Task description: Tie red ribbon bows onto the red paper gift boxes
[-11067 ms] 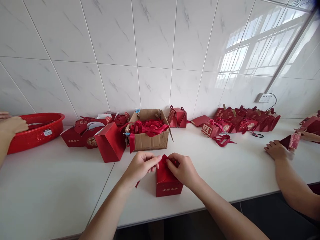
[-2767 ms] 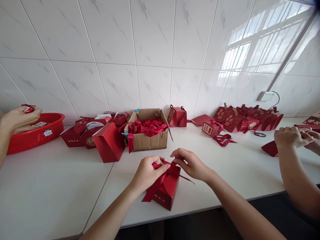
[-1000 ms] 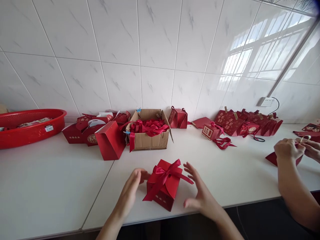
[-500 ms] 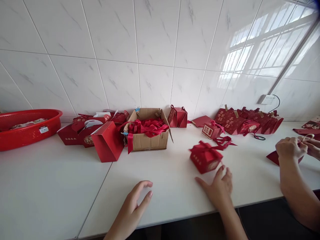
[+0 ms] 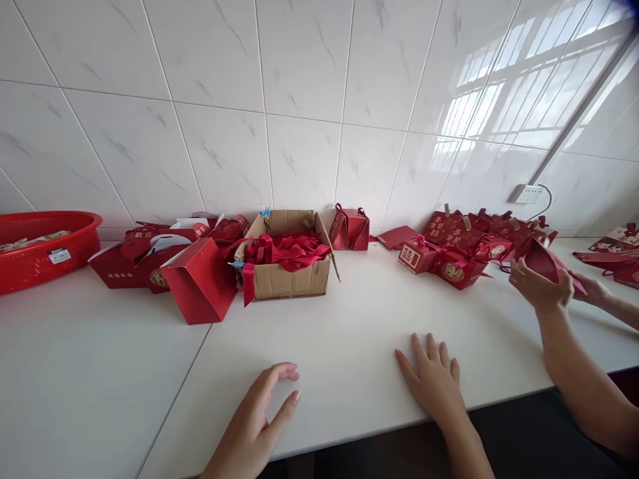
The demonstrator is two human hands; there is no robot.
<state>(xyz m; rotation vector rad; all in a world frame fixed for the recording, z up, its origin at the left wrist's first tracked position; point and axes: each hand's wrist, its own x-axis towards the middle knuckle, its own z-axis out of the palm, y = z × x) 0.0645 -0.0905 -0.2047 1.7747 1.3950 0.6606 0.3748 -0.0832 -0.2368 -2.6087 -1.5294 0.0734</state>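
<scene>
My left hand (image 5: 257, 416) rests at the near side of the white table (image 5: 329, 346), thumb and fingers apart with nothing between them. To its right, my right hand (image 5: 433, 378) lies palm down, fingers spread on the tabletop, holding nothing. Beyond the right hand stands a red gift box (image 5: 458, 269) with a gold emblem and ribbon, close beside a smaller red box (image 5: 418, 255) with a gold character panel. A cardboard box (image 5: 289, 282) filled with red ribbons (image 5: 292, 251) stands farther back, between the two hands.
On the right, a co-worker's hands (image 5: 542, 286) hold a red paper box (image 5: 546, 261). Several red bags (image 5: 454, 229) line the tiled wall. At left are a red plastic basin (image 5: 74, 243), more gift boxes (image 5: 120, 263) and an upright red box (image 5: 202, 283).
The ribboned gift box has gone from in front of my right hand to beside the small box farther back. My right hand has flattened onto the table. The co-worker's hands have lifted a red box.
</scene>
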